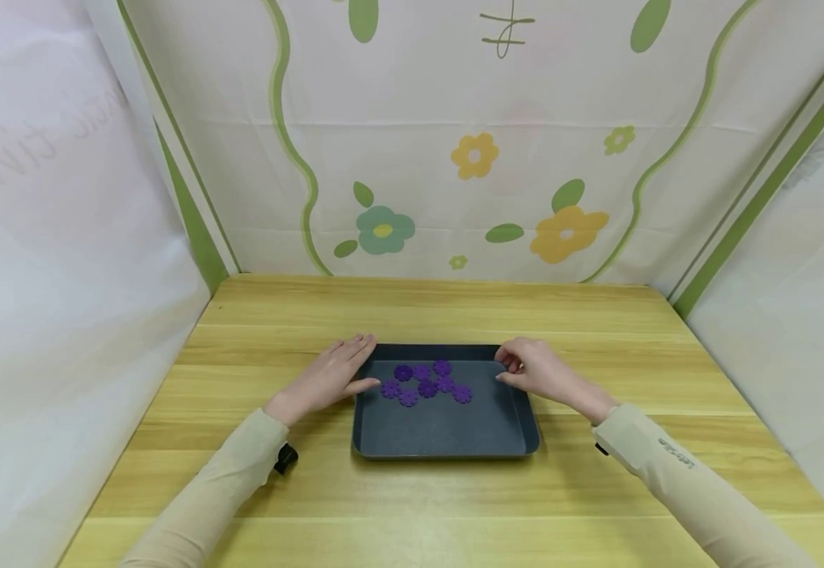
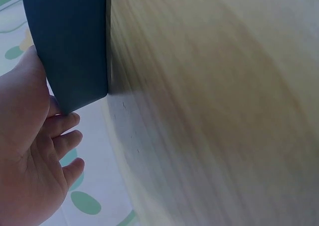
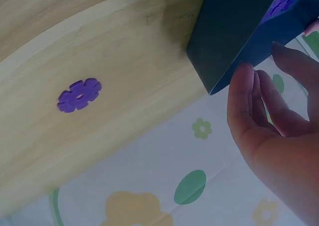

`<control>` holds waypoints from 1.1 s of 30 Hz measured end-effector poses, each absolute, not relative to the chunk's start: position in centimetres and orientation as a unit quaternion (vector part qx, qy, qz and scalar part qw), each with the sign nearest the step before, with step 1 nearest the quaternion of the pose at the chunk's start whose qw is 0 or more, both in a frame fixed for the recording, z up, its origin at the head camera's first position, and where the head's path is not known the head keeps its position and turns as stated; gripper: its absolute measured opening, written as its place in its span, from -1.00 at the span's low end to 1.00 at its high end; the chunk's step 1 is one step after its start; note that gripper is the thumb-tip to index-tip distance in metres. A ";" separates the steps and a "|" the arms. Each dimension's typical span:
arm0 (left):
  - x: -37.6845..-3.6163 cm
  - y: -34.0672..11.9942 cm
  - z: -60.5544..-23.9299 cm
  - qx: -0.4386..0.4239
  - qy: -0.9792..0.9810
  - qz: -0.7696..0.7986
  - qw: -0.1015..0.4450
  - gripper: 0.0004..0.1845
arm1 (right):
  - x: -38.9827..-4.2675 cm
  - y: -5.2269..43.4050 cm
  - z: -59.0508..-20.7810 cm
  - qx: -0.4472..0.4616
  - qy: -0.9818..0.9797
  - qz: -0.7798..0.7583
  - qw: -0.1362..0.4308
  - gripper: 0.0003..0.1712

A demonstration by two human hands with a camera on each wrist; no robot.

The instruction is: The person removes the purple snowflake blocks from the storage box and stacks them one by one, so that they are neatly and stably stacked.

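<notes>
A dark grey rectangular tray stands on the wooden table, with several purple snowflake-shaped discs lying flat in its back half. My left hand rests against the tray's back left corner, fingers straight along the outside and thumb over the rim. At the back right corner, my right hand hovers with bent fingers and the thumb apart from them; nothing shows between them. In the right wrist view, another purple disc lies on the table outside the tray; I cannot make it out in the head view.
The wooden table reaches back to a white cloth wall printed with flowers and leaves. More white cloth hangs at the left and right. A small black device sits at the left wrist.
</notes>
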State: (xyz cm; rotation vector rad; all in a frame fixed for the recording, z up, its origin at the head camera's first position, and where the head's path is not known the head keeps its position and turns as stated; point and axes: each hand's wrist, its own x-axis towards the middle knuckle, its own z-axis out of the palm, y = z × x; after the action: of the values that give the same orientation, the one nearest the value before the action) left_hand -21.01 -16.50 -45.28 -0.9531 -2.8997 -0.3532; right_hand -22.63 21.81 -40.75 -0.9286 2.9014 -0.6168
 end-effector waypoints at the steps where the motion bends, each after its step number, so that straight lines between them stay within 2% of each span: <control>1: -21.0 -16.5 -45.3 -0.311 -0.943 -0.114 0.035 -0.17 | -22.7 21.7 -40.8 -0.301 0.933 -0.197 0.018 -0.76; 20: -21.1 -16.5 -45.2 -0.309 -0.944 -0.109 0.029 -0.18 | -22.9 19.8 -41.9 -0.352 0.913 -0.201 0.041 -0.74; 33: -21.3 -16.5 -45.4 -0.301 -0.948 -0.106 0.021 -0.17 | -22.9 18.9 -42.3 -0.338 0.907 -0.218 0.124 -0.73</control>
State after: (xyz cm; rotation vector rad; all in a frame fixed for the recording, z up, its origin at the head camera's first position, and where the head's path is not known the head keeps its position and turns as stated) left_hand -21.29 -16.52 -45.41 -0.9328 -2.9381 -0.3297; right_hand -22.91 18.92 -42.26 -0.9869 2.6453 -0.6344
